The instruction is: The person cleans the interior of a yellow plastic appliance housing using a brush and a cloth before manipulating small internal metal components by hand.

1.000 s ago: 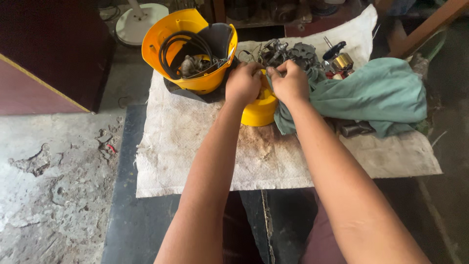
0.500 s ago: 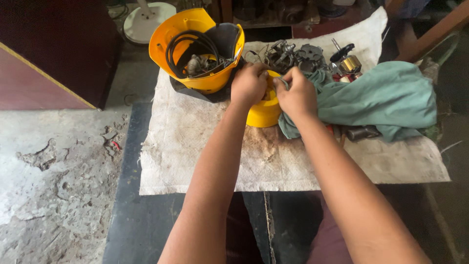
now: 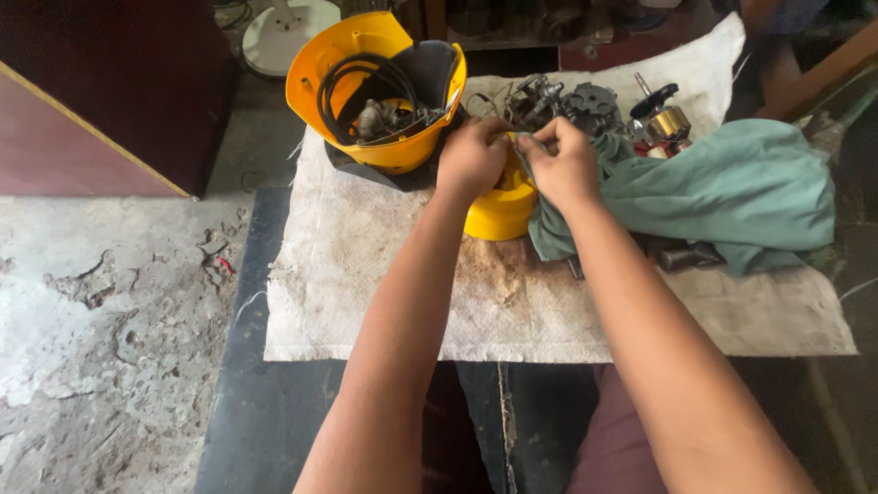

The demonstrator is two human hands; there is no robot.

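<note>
My left hand (image 3: 473, 155) grips the top of a small yellow round housing (image 3: 501, 209) that stands on a stained white cloth (image 3: 384, 274). My right hand (image 3: 564, 163) is right beside it, fingers pinched on the edge of a green rag (image 3: 732, 197) at the housing's rim. The two hands almost touch above the housing. What lies inside the housing is hidden by my fingers.
A yellow shell (image 3: 384, 87) holding black cables and metal parts stands at the back left of the cloth. Grey metal parts (image 3: 567, 101) and a brass-coloured piece (image 3: 668, 123) lie behind the rag. A dark cabinet (image 3: 101, 91) stands left, over cracked concrete floor (image 3: 101, 348).
Both hands stay on the yellow housing and rag, shifting only slightly; my right hand's fingers have moved along the rag's edge. The view has drifted a little.
</note>
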